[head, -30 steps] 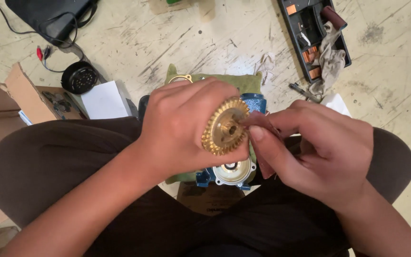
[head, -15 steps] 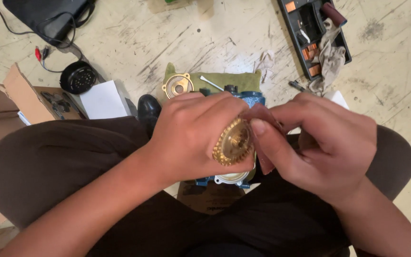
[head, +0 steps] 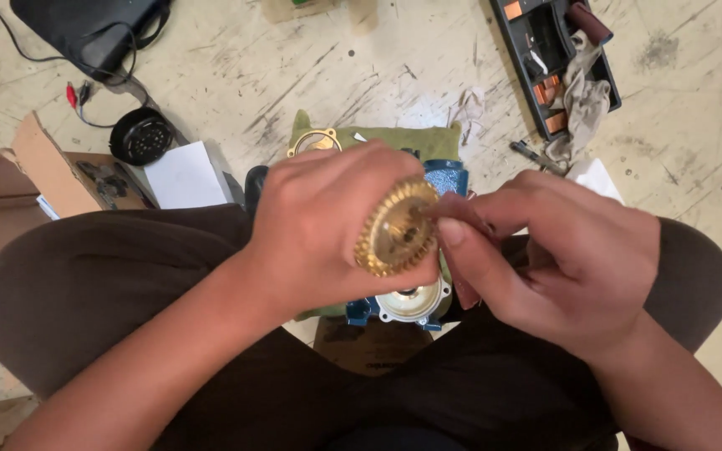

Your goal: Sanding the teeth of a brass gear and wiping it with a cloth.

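**A:** What did the left hand (head: 327, 234) have there?

**B:** It was closed around a brass gear wheel (head: 396, 230), toothed rim facing the camera, held up over the lap. The fingers wrapped the back of it and the thumb sat under the rim.

**A:** And the right hand (head: 561, 250)?

**B:** Pinched shut, thumb and forefinger pressed together right at the gear's edge, touching the teeth on the right side. A dark reddish strip showed below that thumb, but I could not tell what it was.

**A:** Anything beneath the gear?

**B:** A blue metal housing (head: 444, 177) lay on a green cloth (head: 411, 138) on the floor, between the person's knees. Its round silver end cap (head: 411, 302) peeked out just below the gear. A brass ring-shaped gasket (head: 315, 144) rested on the cloth's left corner.

**A:** And around them?

**B:** Off to the left, a white paper (head: 181, 175) lay beside a black round part (head: 139, 134) and a cardboard box (head: 52, 171). A black bag (head: 94, 29) sat at the top left with cables trailing from it. At the upper right was a black tool tray (head: 545, 42) with a grey rag (head: 582, 104) draped over its lower end. The floor (head: 695, 150) was pale and heavily scratched.
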